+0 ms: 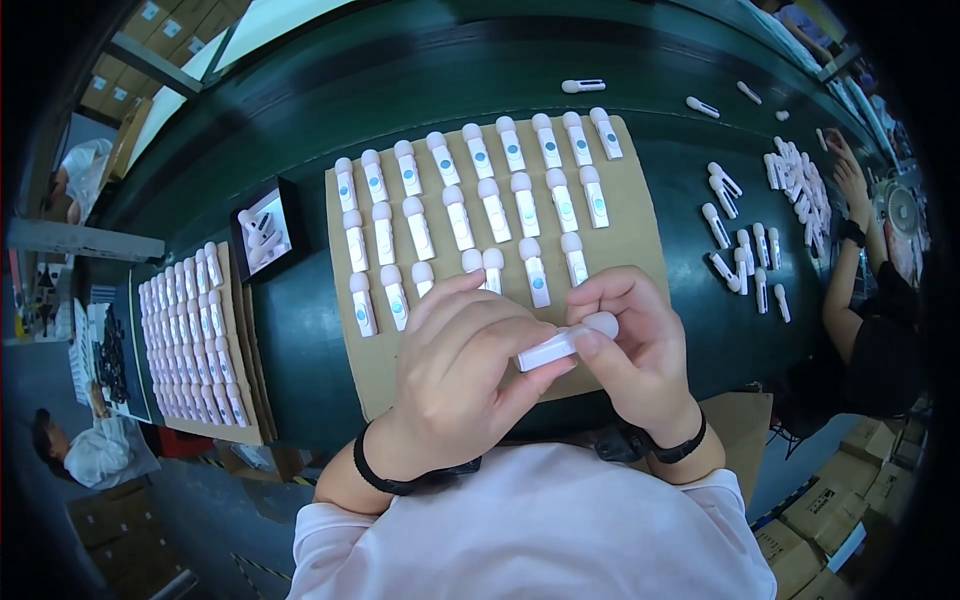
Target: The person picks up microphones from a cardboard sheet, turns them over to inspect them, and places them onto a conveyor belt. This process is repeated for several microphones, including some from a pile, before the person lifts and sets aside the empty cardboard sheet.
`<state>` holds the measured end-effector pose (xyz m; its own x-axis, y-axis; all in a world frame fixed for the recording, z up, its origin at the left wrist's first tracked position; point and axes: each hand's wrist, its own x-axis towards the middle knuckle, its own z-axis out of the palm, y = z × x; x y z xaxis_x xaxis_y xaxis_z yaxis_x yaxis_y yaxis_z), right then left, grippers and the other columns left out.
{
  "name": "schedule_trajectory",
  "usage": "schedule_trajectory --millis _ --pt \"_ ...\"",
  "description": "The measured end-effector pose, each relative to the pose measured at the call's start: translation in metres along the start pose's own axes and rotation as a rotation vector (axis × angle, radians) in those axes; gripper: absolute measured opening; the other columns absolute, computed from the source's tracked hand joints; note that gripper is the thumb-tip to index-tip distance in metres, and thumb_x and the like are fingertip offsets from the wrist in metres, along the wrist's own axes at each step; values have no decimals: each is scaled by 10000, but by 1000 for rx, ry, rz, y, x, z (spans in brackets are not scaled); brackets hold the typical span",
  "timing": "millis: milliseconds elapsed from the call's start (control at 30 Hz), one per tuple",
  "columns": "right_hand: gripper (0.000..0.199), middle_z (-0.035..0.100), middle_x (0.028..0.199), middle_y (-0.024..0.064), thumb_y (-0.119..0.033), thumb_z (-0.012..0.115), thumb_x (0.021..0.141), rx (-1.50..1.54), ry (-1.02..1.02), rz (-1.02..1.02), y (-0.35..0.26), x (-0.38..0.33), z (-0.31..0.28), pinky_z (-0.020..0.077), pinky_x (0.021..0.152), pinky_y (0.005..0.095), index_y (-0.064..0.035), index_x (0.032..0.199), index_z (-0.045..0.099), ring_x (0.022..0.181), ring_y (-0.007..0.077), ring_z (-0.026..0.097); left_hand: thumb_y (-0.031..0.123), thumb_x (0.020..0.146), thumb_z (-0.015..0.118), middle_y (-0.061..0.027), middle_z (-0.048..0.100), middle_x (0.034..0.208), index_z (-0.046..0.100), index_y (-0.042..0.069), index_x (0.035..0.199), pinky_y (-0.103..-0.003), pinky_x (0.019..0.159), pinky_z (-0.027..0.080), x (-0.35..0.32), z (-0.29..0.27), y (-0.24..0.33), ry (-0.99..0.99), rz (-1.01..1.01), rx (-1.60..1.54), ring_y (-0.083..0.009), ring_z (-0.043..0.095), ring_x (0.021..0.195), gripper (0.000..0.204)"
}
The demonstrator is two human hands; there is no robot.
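A small white handheld device with a round pale head [548, 352] is held between both hands, tilted, close in front of my body. My left hand [455, 350] pinches the flat body end between thumb and fingers. The fingers of my right hand [640, 355] are closed around the end with the round head. Below and beyond my hands lies a brown cardboard sheet [630, 190] with rows of similar devices [513, 145], many showing a blue round mark. My left hand covers part of the nearest row.
On the dark green bench [690, 340], more devices lie loose at the right beside a heap [800, 195]. A co-worker's hand [850, 180] reaches near that heap. At the left are a black tray [290, 208] with several devices and another filled cardboard sheet [245, 345].
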<state>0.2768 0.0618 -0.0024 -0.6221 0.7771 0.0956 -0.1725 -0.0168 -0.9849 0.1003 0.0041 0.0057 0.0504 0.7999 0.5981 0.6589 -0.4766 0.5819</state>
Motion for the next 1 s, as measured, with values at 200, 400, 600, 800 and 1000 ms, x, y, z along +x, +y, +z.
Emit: schedule_trajectory --millis 200,400,600,800,1000 --pt "219 585 1008 61 -39 566 923 67 12 15 6 -2 1 432 836 230 -3 1134 518 935 90 559 61 683 790 -76 642 848 632 49 917 -424 868 470 -2 -3 -2 -56 -40 -100 -247 614 780 283" --pt "318 591 1065 138 -57 618 863 -258 23 -184 20 2 2 456 854 288 18 1156 518 953 181 591 -9 678 752 -103 625 860 634 23 924 -433 872 465 0 -5 0 -95 -130 -250 -252 586 792 275" --pt "352 581 1099 158 -21 655 815 -563 -97 -508 6 4 -14 472 824 298 15 1153 566 955 219 596 0 655 759 -105 597 863 641 24 939 -401 810 458 -3 -1 -4 -140 -85 -127 -266 565 799 309" --pt "314 619 1039 137 28 663 788 -681 -111 -318 -7 3 -47 491 748 291 -15 1094 605 892 222 612 17 640 773 -106 581 860 646 22 939 -370 720 448 -4 -10 -5 -134 -120 -85 -293 555 804 325" --pt "226 633 1030 122 43 668 789 -991 81 -298 -12 29 -93 497 752 289 -24 990 590 885 234 620 7 654 759 -114 594 862 657 9 913 -384 775 456 -7 -22 -7 -127 -143 -90 -286 569 816 279"
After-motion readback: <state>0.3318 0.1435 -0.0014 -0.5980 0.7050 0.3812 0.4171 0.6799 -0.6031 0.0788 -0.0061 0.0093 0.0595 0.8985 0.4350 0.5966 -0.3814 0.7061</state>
